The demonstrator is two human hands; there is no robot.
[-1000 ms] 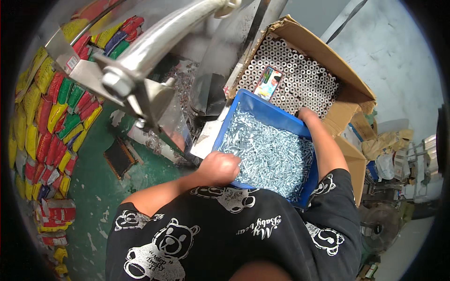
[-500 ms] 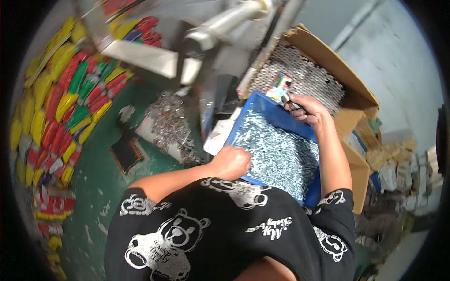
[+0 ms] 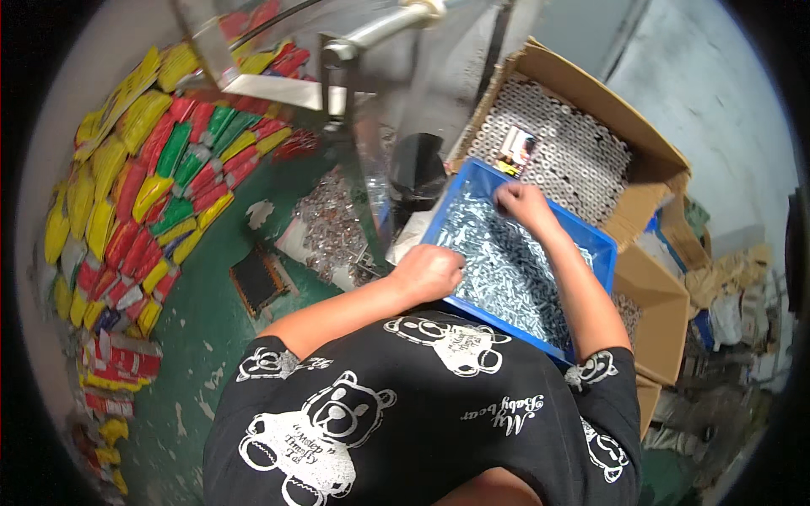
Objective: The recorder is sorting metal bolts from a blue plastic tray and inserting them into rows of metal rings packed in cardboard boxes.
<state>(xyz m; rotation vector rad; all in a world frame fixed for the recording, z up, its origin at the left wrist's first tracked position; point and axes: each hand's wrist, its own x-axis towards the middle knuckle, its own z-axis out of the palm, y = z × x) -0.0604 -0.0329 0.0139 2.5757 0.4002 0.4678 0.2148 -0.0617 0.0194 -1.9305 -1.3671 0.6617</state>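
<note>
A blue plastic bin [image 3: 601, 244] sits in front of me, filled with small silver screws [image 3: 506, 270]. My left hand [image 3: 429, 271] rests as a closed fist at the bin's near left edge, on the screws; what it holds is hidden. My right hand [image 3: 521, 202] reaches to the far end of the bin with its fingers curled down into the screws.
An open cardboard box [image 3: 641, 143] packed with white tubes stands behind the bin, a small phone [image 3: 516, 150] lying on them. A metal machine arm [image 3: 371, 34] hangs overhead. Piles of red, yellow and green packets [image 3: 143, 185] cover the green floor at left. More cartons [image 3: 650, 295] stand right.
My right hand moved from the bin's right side up to its far end. My left hand stayed at the near left edge. The view swung, shifting the machine arm upward.
</note>
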